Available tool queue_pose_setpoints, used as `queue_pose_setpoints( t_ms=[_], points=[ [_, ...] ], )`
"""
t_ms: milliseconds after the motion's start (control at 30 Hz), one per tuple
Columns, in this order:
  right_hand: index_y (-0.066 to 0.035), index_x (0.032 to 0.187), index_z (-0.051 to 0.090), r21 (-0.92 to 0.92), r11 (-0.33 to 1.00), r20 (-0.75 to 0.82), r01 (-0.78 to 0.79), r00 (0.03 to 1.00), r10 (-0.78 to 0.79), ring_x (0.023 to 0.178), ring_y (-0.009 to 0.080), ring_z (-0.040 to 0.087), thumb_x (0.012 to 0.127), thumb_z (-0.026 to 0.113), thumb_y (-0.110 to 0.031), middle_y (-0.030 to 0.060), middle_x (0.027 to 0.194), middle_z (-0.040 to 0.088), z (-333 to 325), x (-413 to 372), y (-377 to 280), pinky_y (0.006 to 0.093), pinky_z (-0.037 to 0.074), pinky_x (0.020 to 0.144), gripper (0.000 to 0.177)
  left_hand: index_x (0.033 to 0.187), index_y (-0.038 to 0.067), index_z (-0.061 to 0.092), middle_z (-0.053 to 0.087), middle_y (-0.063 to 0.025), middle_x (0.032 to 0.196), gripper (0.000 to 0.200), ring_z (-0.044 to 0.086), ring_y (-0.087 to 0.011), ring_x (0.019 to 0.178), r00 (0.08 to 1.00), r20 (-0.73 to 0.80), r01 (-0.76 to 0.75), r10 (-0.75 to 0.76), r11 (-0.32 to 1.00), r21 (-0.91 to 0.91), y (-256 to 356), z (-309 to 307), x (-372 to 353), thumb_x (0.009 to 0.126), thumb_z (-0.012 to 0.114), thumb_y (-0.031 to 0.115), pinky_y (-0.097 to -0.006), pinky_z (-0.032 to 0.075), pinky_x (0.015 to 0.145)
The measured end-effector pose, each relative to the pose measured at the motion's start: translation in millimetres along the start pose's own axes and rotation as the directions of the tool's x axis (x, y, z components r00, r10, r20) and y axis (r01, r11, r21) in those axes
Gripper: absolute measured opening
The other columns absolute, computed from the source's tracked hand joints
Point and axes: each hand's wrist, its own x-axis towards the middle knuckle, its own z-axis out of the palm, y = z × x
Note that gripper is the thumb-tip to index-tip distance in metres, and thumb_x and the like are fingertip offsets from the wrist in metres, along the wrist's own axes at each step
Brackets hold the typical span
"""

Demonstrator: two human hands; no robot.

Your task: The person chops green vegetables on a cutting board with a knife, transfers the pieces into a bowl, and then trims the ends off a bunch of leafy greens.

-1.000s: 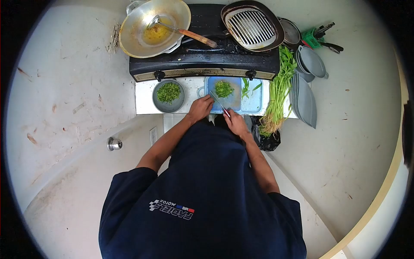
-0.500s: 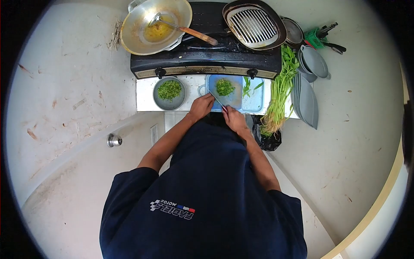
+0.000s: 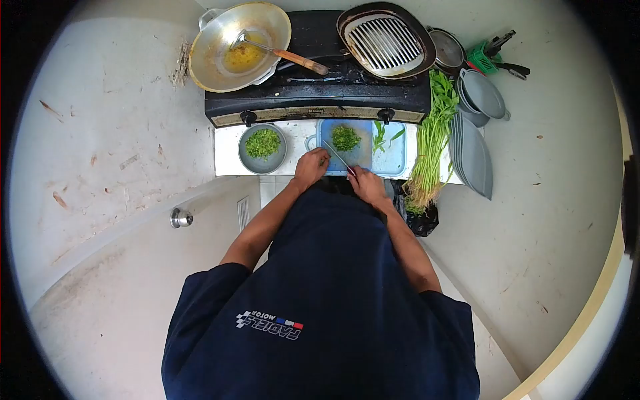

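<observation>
A knife [image 3: 339,156] is in my right hand [image 3: 367,185], its dark red handle wrapped by my fingers. Its blade slants up and left over the blue cutting board [image 3: 365,155]. Just beyond the blade tip lies a small heap of chopped greens [image 3: 345,138] on the board. My left hand [image 3: 311,168] is closed at the board's near left corner, fingers curled onto it; the fingertips are partly hidden. A few loose green leaves [image 3: 379,135] lie at the board's right side. To the left stands a grey bowl [image 3: 246,159] with more chopped greens [image 3: 263,143].
Behind the board is a black stove [image 3: 313,100] carrying a wok [image 3: 203,63] with a ladle [image 3: 300,61] and a grill pan [image 3: 387,43]. On the right are long leafy greens with roots [image 3: 430,150], grey plates [image 3: 472,157] and a green utensil basket [image 3: 481,59].
The camera view has shifted slightly, so the scene sits a little differently. The knife blade remains beside the heap, and both hands keep nearly the same places at the board's near edge.
</observation>
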Motion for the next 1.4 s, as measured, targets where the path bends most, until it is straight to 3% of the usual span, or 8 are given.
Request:
queue_pose_setpoints(
  t_ms=[100, 200, 400, 500, 700, 933, 1300, 1400],
  points=[
    [-0.001, 0.108, 0.058, -0.02, 0.999, 0.063, -0.036, 0.997, 0.038, 0.076, 0.0476, 0.069, 0.102, 0.059, -0.033, 0.0257, 0.084, 0.071, 3, 1, 0, 0.0565, 0.055, 0.067, 0.032, 0.093, 0.004, 0.07, 0.07, -0.0144, 0.093, 0.01, 0.069, -0.0386, 0.085, 0.999, -0.005, 0.034, -0.033, 0.999, 0.028, 0, 3, -1, 0.085, 0.067, 0.009, -0.0471, 0.056, 0.078],
    [0.0, 0.106, 0.058, -0.023, 0.998, 0.014, 0.06, 0.998, -0.06, 0.075, 0.0478, 0.069, 0.102, 0.058, -0.034, 0.0261, 0.082, 0.07, 23, 1, 14, 0.0563, 0.056, 0.067, 0.034, 0.093, 0.003, 0.07, 0.07, -0.016, 0.092, 0.01, 0.069, -0.0383, 0.087, 0.998, -0.006, 0.069, -0.069, 0.995, 0.066, 9, 3, -1, 0.085, 0.068, 0.009, -0.0467, 0.056, 0.079],
    [0.001, 0.104, 0.061, -0.008, 0.998, 0.052, 0.062, 0.997, -0.062, 0.076, 0.0461, 0.07, 0.101, 0.059, -0.03, 0.0273, 0.082, 0.071, 12, 12, -1, 0.055, 0.057, 0.068, 0.031, 0.091, 0.004, 0.069, 0.068, -0.0146, 0.092, 0.008, 0.068, -0.0394, 0.084, 0.995, -0.06, 0.081, -0.078, 0.996, 0.039, 15, 6, -6, 0.084, 0.067, 0.008, -0.0483, 0.055, 0.075],
    [0.001, 0.104, 0.062, -0.063, 0.995, 0.059, 0.076, 0.996, -0.073, 0.077, 0.0454, 0.071, 0.1, 0.059, -0.029, 0.027, 0.082, 0.071, 15, 18, -3, 0.0542, 0.058, 0.068, 0.03, 0.09, 0.004, 0.069, 0.069, -0.0144, 0.092, 0.007, 0.068, -0.0386, 0.083, 0.994, -0.062, 0.092, -0.085, 0.989, 0.118, 18, 8, -5, 0.084, 0.068, 0.007, -0.0477, 0.055, 0.075],
    [-0.001, 0.105, 0.063, -0.056, 0.997, 0.064, 0.055, 0.997, -0.052, 0.077, 0.046, 0.071, 0.101, 0.056, -0.034, 0.0262, 0.082, 0.072, 11, 5, 11, 0.0542, 0.058, 0.069, 0.034, 0.092, 0.004, 0.07, 0.069, -0.0146, 0.091, 0.008, 0.069, -0.0373, 0.083, 0.984, -0.147, 0.109, -0.105, 0.994, 0.022, 19, 15, -11, 0.084, 0.069, 0.005, -0.0462, 0.056, 0.075],
    [-0.001, 0.105, 0.065, -0.053, 0.996, 0.048, 0.075, 0.996, -0.073, 0.076, 0.0464, 0.07, 0.102, 0.054, -0.037, 0.0258, 0.082, 0.072, 5, 12, 18, 0.0551, 0.058, 0.071, 0.037, 0.093, 0.004, 0.07, 0.07, -0.0146, 0.092, 0.007, 0.069, -0.0376, 0.085, 0.977, -0.188, 0.121, -0.102, 0.988, 0.096, 22, 22, -10, 0.086, 0.069, 0.006, -0.0463, 0.055, 0.075],
    [0.001, 0.103, 0.066, -0.098, 0.99, 0.061, 0.104, 0.993, -0.098, 0.074, 0.0451, 0.071, 0.102, 0.053, -0.034, 0.0257, 0.08, 0.072, 17, 6, 10, 0.0535, 0.058, 0.069, 0.038, 0.092, 0.001, 0.07, 0.07, -0.0182, 0.092, 0.009, 0.069, -0.0384, 0.086, 0.973, -0.196, 0.151, -0.123, 0.98, 0.133, 30, 20, -16, 0.087, 0.067, 0.008, -0.0449, 0.054, 0.078],
    [0.002, 0.103, 0.066, -0.111, 0.986, 0.07, 0.123, 0.991, -0.115, 0.079, 0.0434, 0.073, 0.102, 0.053, -0.032, 0.0249, 0.083, 0.073, 14, 14, 2, 0.053, 0.058, 0.074, 0.036, 0.092, 0.001, 0.07, 0.07, -0.0182, 0.092, 0.009, 0.069, -0.0384, 0.086, 0.977, -0.179, 0.143, -0.119, 0.982, 0.127, 27, 21, -16, 0.088, 0.067, 0.008, -0.045, 0.054, 0.077]
  ],
)
